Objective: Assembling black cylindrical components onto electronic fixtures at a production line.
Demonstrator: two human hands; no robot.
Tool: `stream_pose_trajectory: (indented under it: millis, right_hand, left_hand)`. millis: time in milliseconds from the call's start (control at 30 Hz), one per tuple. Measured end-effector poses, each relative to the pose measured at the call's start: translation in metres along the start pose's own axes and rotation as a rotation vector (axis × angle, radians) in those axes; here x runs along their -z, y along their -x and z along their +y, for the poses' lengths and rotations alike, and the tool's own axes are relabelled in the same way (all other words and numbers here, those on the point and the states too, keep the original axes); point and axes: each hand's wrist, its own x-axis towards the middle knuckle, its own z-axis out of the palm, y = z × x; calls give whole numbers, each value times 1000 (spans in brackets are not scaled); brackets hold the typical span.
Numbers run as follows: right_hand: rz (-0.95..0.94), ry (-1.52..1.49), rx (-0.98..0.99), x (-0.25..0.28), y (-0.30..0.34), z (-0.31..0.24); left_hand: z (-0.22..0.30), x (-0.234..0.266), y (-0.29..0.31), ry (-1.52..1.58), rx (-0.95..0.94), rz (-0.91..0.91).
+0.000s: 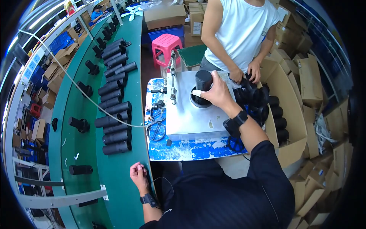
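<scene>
My right hand (218, 91) is closed around the upper part of a black ribbed cylinder (203, 81), its thumb, with a white covering, across the front. The cylinder stands upright in a dark round holder (199, 104) on a metal-topped box (183, 120). Left of the holder, a metal lever clamp (173, 82) is fixed to this box. My left hand (139, 176) rests at the right edge of the green bench (122, 168), fingers curled in, with nothing visible in them. Beyond it on the bench lies a row of black tubes (116, 136).
Across the worktable (190, 149), a person in a white sleeveless top (244, 34) handles black parts (253, 95). A cardboard box (291, 126) of black cylinders stands at right. Blue ring-shaped parts (156, 131) lie left of the metal box. Behind are a pink stool (166, 45) and a hanging cable (82, 91).
</scene>
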Motion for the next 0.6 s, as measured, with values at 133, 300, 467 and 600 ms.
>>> stream_pose_trajectory:
  millis: [133, 300, 467, 600]
  right_hand:
    - [-122, -4, 91, 7, -16, 18]
    - [-343, -121, 194, 18, -20, 41]
    - [-397, -283, 92, 14, -12, 43]
    - [-115, -183, 188, 9, 3, 31]
  left_hand:
    - [18, -15, -3, -122, -57, -53]
    - [83, -95, -41, -327, -419, -380]
    - [115, -162, -109, -598, -592, -595]
    - [98, -208, -188, -850, -735, -627]
